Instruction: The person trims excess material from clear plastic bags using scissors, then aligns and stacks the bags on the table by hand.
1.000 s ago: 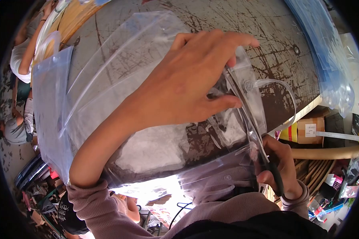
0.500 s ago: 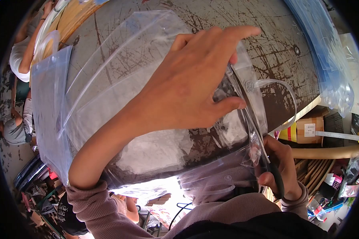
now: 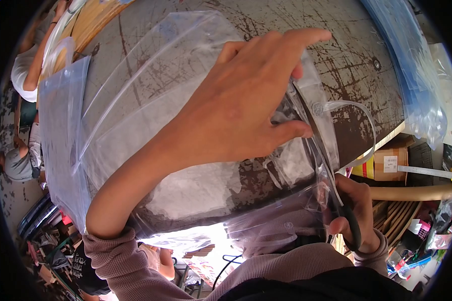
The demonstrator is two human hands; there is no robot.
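Note:
My left hand (image 3: 241, 103) lies flat on a clear plastic bag (image 3: 196, 195), fingers stretched out and thumb apart, beside the scissors' blades. In my right hand (image 3: 359, 205), at the table's near edge, is a pair of scissors (image 3: 355, 228) with dark handles. Their long blades point away from me, along the bag's right part. The blade tips lie near my left fingers, and clear film partly covers the blades, so I cannot tell how far apart they are. A clear loop handle (image 3: 370, 123) sticks out from the bag's right side.
The scratched table (image 3: 336, 65) curves beneath the bag. Bluish plastic sheets (image 3: 412, 65) are stacked at the right, and another clear bag (image 3: 60, 125) hangs at the left edge. A cardboard box (image 3: 390, 160) stands lower right. Other people (image 3: 22, 163) are at the left.
My right hand and the scissors have shifted slightly to the right. My left hand stays almost where it was on the bag.

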